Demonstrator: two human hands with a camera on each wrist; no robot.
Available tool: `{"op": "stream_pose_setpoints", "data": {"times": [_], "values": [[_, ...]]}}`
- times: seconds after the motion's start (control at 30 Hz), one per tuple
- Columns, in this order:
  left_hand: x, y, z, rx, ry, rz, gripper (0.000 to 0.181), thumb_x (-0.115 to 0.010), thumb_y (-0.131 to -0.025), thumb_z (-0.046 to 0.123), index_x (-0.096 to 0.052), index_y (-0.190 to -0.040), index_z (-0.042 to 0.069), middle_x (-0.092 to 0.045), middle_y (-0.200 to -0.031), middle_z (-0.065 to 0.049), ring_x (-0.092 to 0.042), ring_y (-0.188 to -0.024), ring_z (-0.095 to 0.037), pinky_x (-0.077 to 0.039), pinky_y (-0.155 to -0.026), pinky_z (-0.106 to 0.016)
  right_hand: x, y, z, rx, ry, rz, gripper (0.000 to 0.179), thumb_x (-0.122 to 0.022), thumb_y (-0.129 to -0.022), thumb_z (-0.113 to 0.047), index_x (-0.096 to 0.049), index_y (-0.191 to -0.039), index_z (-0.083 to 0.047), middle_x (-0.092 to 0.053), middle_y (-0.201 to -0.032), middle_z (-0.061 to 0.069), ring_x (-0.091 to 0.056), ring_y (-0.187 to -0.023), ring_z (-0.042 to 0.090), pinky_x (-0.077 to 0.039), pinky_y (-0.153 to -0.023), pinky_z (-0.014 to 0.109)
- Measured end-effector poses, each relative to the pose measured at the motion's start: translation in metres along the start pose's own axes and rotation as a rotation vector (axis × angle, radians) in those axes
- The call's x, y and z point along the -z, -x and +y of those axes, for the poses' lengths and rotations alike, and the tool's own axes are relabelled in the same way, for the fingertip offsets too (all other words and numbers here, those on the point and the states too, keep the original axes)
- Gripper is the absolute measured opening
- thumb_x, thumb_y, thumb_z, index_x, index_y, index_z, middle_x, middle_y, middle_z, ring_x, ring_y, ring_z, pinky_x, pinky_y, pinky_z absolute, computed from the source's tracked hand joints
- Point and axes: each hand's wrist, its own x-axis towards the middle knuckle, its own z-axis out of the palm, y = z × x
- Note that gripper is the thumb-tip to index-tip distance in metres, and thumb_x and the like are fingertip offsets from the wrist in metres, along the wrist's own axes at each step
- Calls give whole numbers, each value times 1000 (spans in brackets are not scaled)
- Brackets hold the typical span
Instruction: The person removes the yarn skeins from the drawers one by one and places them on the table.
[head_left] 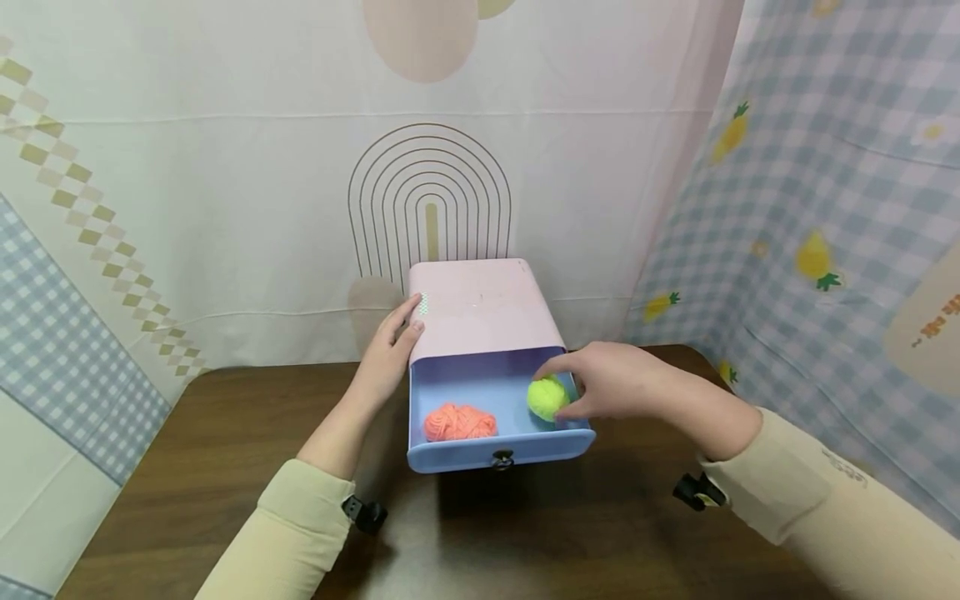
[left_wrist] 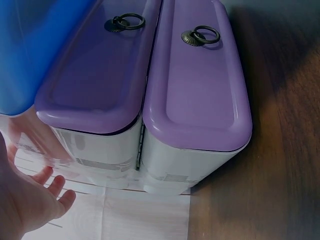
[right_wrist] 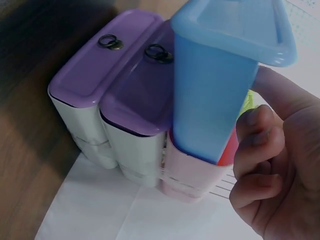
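Observation:
A blue drawer (head_left: 457,453) stands pulled out of a pink drawer case (head_left: 480,308). Inside its right end, my right hand (head_left: 618,382) pinches a neon yellow ball of yarn (head_left: 546,399) between thumb and fingers. A coral skein of yarn (head_left: 460,422) lies at the drawer's front left. My left hand (head_left: 386,357) rests along the left edge of the case, its fingers extended. From the right wrist, only a sliver of the yellow yarn (right_wrist: 246,103) shows past the blue drawer (right_wrist: 212,95); the right fingertips are partly hidden behind its wall.
Under the blue drawer are two closed purple drawers (left_wrist: 197,85) with ring pulls, seen in both wrist views. The unit stands on a dark wooden table (head_left: 247,467). A patterned cloth (head_left: 247,208) hangs behind, and a checked one (head_left: 810,192) on the right.

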Motion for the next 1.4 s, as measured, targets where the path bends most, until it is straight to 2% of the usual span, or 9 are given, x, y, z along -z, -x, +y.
{"op": "stream_pose_setpoints", "data": {"times": [0.23,0.47,0.6,0.7,0.83,1.1,1.4], "values": [[-2,-1,0,-3,8,-5,52,-44,-105,21,-35,-153,5,-28,-158,-20,-23,-147,-35,-23,-116,-53,11,11,5,10,-31,84,47,-82,-80,-36,-66,-124,-32,-51,-60,-11,-47,-54,7,-38,-51,28],[1,0,-1,18,11,-10,53,-44,-105,23,-34,-155,8,-25,-159,-19,-22,-147,-35,-26,-114,-53,27,23,12,-17,-75,155,47,-81,-82,-34,-64,-125,-33,-51,-62,-9,-48,-56,9,-40,-55,30],[1,-1,-2,26,16,-14,53,-43,-105,24,-33,-155,9,-25,-160,-18,-23,-147,-34,-28,-114,-53,29,31,22,-50,-109,184,45,-81,-82,-37,-63,-123,-36,-51,-63,-9,-48,-58,9,-42,-57,30],[-1,-7,-19,12,18,-5,54,-44,-105,29,-34,-156,14,-25,-160,-15,-22,-147,-32,-27,-114,-53,25,36,33,-76,-148,186,45,-80,-83,-38,-62,-123,-35,-52,-64,-8,-49,-58,10,-42,-56,29],[-4,-15,-42,-4,13,14,54,-44,-104,37,-35,-155,22,-25,-161,-10,-23,-147,-29,-27,-114,-53,16,40,49,-112,-229,160,46,-79,-84,-39,-62,-125,-31,-54,-65,-6,-50,-56,12,-44,-52,29],[-4,-15,-43,-4,-6,29,54,-46,-103,40,-37,-154,25,-28,-160,-8,-24,-146,-29,-27,-114,-54,-19,36,92,-182,-445,95,53,-79,-84,-36,-60,-131,-20,-57,-68,2,-52,-52,18,-48,-47,34],[-4,-15,-43,8,-23,33,53,-45,-103,43,-38,-154,29,-28,-160,-5,-25,-146,-28,-27,-113,-53,-74,27,144,-216,-538,54,53,-78,-87,-31,-59,-133,-13,-59,-66,8,-54,-53,20,-50,-48,39]]}}
